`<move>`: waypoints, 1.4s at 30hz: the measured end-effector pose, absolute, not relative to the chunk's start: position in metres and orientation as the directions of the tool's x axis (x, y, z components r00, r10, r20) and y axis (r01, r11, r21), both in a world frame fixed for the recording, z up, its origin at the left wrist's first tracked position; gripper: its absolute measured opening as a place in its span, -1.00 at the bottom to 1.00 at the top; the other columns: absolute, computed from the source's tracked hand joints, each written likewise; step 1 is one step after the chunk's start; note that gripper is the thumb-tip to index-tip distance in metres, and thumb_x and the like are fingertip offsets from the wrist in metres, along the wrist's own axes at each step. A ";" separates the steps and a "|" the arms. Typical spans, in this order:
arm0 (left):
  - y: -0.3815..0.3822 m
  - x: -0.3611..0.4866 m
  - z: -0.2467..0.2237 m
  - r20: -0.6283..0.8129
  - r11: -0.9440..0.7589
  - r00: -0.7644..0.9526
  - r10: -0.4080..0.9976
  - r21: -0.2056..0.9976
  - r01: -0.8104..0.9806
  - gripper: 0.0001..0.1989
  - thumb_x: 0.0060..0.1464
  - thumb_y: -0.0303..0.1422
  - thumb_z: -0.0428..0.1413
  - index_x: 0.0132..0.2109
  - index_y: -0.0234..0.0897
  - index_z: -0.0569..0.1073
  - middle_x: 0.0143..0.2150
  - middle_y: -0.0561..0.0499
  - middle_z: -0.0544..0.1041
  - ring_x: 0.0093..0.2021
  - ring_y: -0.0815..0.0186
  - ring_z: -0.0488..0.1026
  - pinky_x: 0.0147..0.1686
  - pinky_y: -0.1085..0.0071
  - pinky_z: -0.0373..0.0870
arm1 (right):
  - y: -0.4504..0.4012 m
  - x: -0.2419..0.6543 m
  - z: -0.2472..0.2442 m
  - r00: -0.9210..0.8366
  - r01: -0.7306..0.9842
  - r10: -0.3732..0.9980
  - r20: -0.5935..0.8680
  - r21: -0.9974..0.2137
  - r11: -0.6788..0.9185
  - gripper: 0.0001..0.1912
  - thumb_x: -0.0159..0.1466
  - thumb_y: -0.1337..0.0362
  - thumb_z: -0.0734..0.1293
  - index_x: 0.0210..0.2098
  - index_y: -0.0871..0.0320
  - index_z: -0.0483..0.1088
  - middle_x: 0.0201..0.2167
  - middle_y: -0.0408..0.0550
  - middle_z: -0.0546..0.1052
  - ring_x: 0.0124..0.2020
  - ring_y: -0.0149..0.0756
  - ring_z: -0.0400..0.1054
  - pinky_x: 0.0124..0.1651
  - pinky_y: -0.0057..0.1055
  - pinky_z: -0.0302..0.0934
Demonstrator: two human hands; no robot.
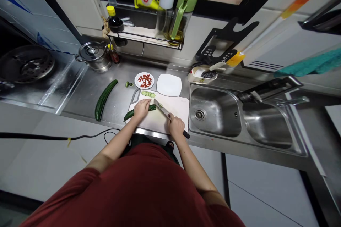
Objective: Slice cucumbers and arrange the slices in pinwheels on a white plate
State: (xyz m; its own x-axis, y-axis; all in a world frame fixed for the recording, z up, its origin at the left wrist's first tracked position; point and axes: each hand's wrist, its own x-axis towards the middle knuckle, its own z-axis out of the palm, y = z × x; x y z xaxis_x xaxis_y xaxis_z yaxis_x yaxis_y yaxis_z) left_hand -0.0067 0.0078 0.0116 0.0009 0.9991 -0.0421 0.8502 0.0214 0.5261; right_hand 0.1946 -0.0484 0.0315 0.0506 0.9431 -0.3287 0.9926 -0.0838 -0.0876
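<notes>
On a white cutting board [176, 113], my left hand [141, 109] is closed over a partly cut cucumber [129, 115]. The cut end points right, toward the blade. My right hand [176, 126] grips the black handle of a kitchen knife [163, 109], whose blade lies just right of the cut end with a pale green slice [160, 105] against it. A short row of cucumber slices [148, 94] lies at the board's upper edge. Behind the board stand a white plate of chopped red pieces [145, 80] and a bare white square plate [169, 85].
A whole cucumber [105, 100] lies left of the board, and small cucumber ends [128, 84] rest behind it. A lidded pot [95, 56] stands at the back left. The double sink [215, 113] adjoins the board's right side. A shelf [146, 35] with bottles hangs above.
</notes>
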 end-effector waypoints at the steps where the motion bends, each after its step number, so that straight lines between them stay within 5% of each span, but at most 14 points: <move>1: 0.008 -0.008 0.012 -0.016 0.022 -0.015 1.000 0.546 0.837 -0.61 0.29 -0.28 -0.18 0.12 -0.14 0.42 0.09 0.00 0.47 0.09 0.25 0.35 0.10 0.34 0.24 | -0.049 0.196 0.032 0.052 0.992 0.946 -0.320 -0.090 -0.085 -0.60 0.39 0.21 0.08 0.18 0.04 0.23 -0.16 0.08 0.49 -0.08 -0.17 0.35 -0.06 -0.34 0.07; 11: 0.011 -0.004 0.004 0.183 -0.181 0.082 0.980 0.628 0.757 -0.62 0.18 -0.14 0.03 0.07 -0.16 0.46 0.04 -0.04 0.47 0.08 0.22 0.33 0.11 0.30 0.26 | -0.055 0.202 0.024 0.008 0.996 0.991 -0.131 -0.084 -0.019 -0.46 0.26 0.27 0.26 0.23 0.10 0.20 -0.16 0.05 0.46 -0.13 -0.14 0.26 -0.11 -0.31 -0.02; 18: 0.020 0.002 0.013 0.115 -0.303 0.289 0.950 0.552 0.777 -0.67 0.09 -0.10 0.10 -0.05 -0.08 0.54 0.11 -0.02 0.39 0.20 0.13 0.18 0.23 0.13 0.05 | -0.058 0.210 0.019 -0.083 0.993 0.995 -0.056 -0.083 0.078 -0.45 0.24 0.27 0.28 0.23 0.11 0.22 -0.22 0.06 0.44 -0.16 -0.13 0.20 -0.13 -0.29 -0.07; 23: 0.023 0.004 0.015 0.098 -0.348 0.364 0.926 0.589 0.729 -0.75 0.06 -0.19 0.14 -0.12 -0.11 0.55 0.03 -0.02 0.44 0.13 0.15 0.25 0.18 0.16 0.11 | -0.062 0.215 0.015 -0.084 0.993 0.995 -0.056 -0.082 0.079 -0.47 0.23 0.28 0.29 0.20 0.11 0.26 -0.24 0.03 0.45 -0.18 -0.15 0.21 -0.13 -0.29 -0.08; 33: 0.042 0.005 -0.002 -0.129 0.193 -0.145 0.981 0.737 0.648 -0.81 0.04 -0.26 0.13 -0.20 -0.20 0.51 -0.33 0.06 0.55 -0.33 0.36 0.44 -0.26 0.45 0.31 | -0.069 0.234 0.012 0.049 0.994 0.993 -0.104 -0.093 -0.059 -0.52 0.25 0.27 0.28 0.17 0.11 0.29 -0.21 0.02 0.47 -0.15 -0.17 0.24 -0.11 -0.33 -0.07; 42: 0.075 0.012 -0.011 -0.136 0.234 -0.192 0.972 0.653 0.720 -0.81 0.00 -0.42 0.09 -0.19 -0.16 0.49 -0.34 0.07 0.56 -0.27 0.33 0.46 -0.22 0.43 0.27 | -0.070 0.238 0.004 0.109 0.986 0.988 -0.114 -0.115 -0.122 -0.52 0.25 0.23 0.28 0.17 0.09 0.28 -0.17 0.00 0.49 -0.13 -0.19 0.26 -0.09 -0.34 -0.07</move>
State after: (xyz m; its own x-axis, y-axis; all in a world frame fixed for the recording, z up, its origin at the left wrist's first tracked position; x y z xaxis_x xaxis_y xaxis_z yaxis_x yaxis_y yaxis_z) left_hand 0.0116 0.0747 -0.0109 -0.1916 0.9719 -0.1364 0.7200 0.2337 0.6534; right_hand 0.2378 -0.0697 0.0038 0.1086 0.9876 -0.1135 0.9858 -0.1217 -0.1155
